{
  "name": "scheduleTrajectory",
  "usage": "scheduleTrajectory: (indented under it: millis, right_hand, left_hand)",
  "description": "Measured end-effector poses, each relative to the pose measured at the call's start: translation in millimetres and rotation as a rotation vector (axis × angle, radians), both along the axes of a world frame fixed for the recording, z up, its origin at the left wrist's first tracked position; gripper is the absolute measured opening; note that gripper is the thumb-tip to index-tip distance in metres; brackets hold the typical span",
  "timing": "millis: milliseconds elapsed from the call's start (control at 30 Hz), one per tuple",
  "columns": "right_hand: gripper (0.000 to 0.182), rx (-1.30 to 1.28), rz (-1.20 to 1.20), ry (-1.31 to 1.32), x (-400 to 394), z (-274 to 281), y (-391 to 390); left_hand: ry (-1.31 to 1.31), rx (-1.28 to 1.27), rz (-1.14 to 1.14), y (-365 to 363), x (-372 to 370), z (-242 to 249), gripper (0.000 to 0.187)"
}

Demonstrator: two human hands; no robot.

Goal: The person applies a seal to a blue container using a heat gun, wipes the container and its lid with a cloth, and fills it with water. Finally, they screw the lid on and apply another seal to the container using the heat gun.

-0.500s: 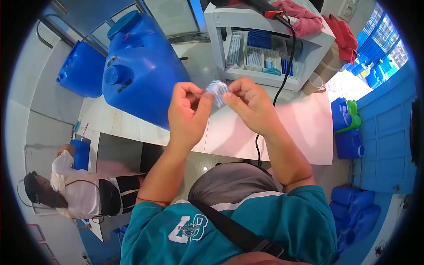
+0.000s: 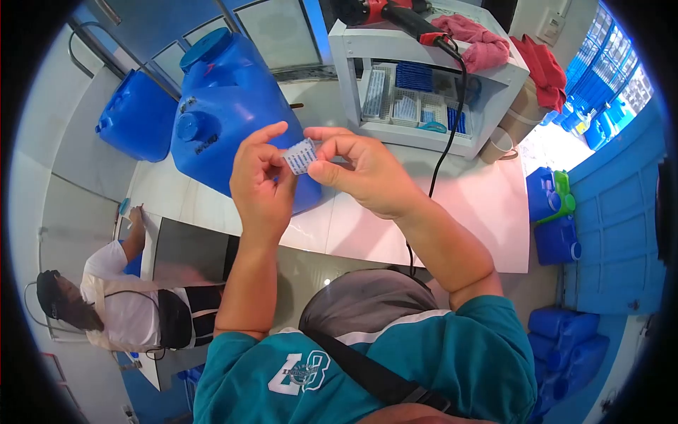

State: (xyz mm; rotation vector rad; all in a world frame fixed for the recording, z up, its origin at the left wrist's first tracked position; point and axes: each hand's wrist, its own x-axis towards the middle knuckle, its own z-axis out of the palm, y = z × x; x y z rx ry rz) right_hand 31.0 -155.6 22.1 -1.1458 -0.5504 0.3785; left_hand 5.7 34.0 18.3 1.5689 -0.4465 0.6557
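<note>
The white counter (image 2: 452, 226) ran under everything, as half a second before. On its left stood the front jug (image 2: 236, 134), blue, with dark handwriting below the cap, too small to read. Beyond the hands was the white shelf (image 2: 417, 131); more of the red-and-black tool (image 2: 413, 18) on top had come into view. At far left, a co-worker (image 2: 131, 318) had stretched out an arm that was bent earlier, the hand now at the counter's end.

The wearer's teal shirt (image 2: 459, 353) bore large white numerals with smaller lettering across them that could not be made out.

Both hands had shifted left together. The left hand (image 2: 261, 177) had thumb and finger clamped on the packet's left edge. The right hand (image 2: 364, 173) had thumb and bent finger at its right edge; whether they gripped, I could not tell. The packet (image 2: 301, 157), raised in front of the jug, had turned to show rows of blue marks, unreadable, where slanting stripes had shown.
</note>
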Motion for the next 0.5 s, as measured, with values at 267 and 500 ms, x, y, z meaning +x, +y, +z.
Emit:
scheduleTrajectory:
  millis: [267, 500]
  right_hand:
    - [0.038, -0.123, -0.096, -0.309, 14.5, 4.3, 37.3]
    - [0.072, -0.658, -0.833, -1.072, 76.6, 95.3, 5.7]
  left_hand:
    - [0.397, -0.223, 0.044, 13.5, -26.6, 41.1, 0.018]
    - [0.095, 0.261, 0.655, 70.1, -41.9, 110.3, 0.025]
